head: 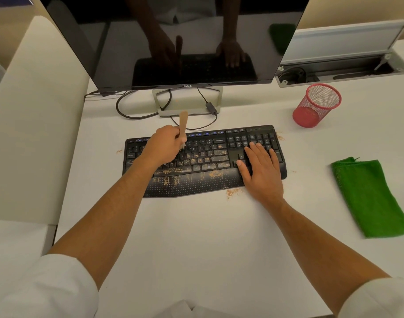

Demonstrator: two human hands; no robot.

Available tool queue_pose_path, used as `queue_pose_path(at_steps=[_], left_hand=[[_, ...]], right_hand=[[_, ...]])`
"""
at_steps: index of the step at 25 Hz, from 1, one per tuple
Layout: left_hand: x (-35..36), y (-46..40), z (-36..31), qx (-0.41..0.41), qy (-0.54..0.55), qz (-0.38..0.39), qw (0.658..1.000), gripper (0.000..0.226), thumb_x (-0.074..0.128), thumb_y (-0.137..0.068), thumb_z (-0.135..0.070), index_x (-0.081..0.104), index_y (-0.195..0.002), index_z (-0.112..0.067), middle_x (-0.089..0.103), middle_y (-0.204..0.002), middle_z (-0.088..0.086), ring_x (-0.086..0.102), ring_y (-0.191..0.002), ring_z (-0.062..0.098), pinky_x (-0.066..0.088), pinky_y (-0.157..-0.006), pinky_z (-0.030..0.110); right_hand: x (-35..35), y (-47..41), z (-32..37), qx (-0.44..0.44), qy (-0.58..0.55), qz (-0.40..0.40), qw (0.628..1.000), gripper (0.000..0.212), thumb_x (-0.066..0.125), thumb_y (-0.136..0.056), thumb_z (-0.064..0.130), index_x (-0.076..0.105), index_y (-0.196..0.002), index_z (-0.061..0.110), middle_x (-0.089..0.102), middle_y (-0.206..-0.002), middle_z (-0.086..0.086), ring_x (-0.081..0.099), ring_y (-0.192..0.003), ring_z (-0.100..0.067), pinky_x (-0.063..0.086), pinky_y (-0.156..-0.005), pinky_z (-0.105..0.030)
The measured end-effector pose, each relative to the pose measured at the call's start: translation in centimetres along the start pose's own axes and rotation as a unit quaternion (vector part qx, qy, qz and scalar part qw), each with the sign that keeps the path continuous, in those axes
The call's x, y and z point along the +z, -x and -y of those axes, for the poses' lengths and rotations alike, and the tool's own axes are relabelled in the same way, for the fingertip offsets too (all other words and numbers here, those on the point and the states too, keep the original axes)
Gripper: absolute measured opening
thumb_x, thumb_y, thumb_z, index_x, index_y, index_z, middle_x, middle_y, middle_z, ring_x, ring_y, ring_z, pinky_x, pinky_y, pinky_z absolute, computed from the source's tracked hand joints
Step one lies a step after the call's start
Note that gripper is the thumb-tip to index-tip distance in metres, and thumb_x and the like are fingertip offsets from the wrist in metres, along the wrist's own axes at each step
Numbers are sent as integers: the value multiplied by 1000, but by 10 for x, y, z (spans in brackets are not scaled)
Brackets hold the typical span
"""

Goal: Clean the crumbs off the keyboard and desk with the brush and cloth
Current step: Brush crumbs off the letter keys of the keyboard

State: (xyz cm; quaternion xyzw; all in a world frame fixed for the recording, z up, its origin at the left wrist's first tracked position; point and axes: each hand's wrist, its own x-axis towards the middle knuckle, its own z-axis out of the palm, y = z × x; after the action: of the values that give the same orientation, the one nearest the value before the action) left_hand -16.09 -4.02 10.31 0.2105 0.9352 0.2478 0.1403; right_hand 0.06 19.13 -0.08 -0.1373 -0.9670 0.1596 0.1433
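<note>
Keyboard [205, 157] sits mid-surface, crumbs [196, 160] thick across its keys; left hand [162, 145] grips the brush [183, 127], bristles on the upper rows, while right hand [260, 168] lies flat, fingers spread, steadying it. Brushing stage, I'd say; next, sweep crumbs toward the front edge; green cloth [370, 198] waits at right

desk [196, 237] | keyboard [205, 161] | cloth [370, 198] | mesh cup [315, 106] | crumbs [233, 192]

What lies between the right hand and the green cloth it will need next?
Nothing visible. The right hand rests flat on the keyboard's number-pad end, and only bare desk, with a few crumbs, separates it from the folded green cloth. The red mesh cup stands farther back.
</note>
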Motion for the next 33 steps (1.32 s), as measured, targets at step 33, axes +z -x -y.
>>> queue_pose_path(at_steps=[33], left_hand=[[4,-3,-20,-54,59,-32,996,13,58,-97,-21,63,-94,-9,59,-68,-5,56,-57,4,45,-54,17]], right_hand=[[1,0,-1,-5,0,-8,1000,56,37,-103,49,51,-143,13,46,-153,-4,32,-148,-19,7,-126,-40]])
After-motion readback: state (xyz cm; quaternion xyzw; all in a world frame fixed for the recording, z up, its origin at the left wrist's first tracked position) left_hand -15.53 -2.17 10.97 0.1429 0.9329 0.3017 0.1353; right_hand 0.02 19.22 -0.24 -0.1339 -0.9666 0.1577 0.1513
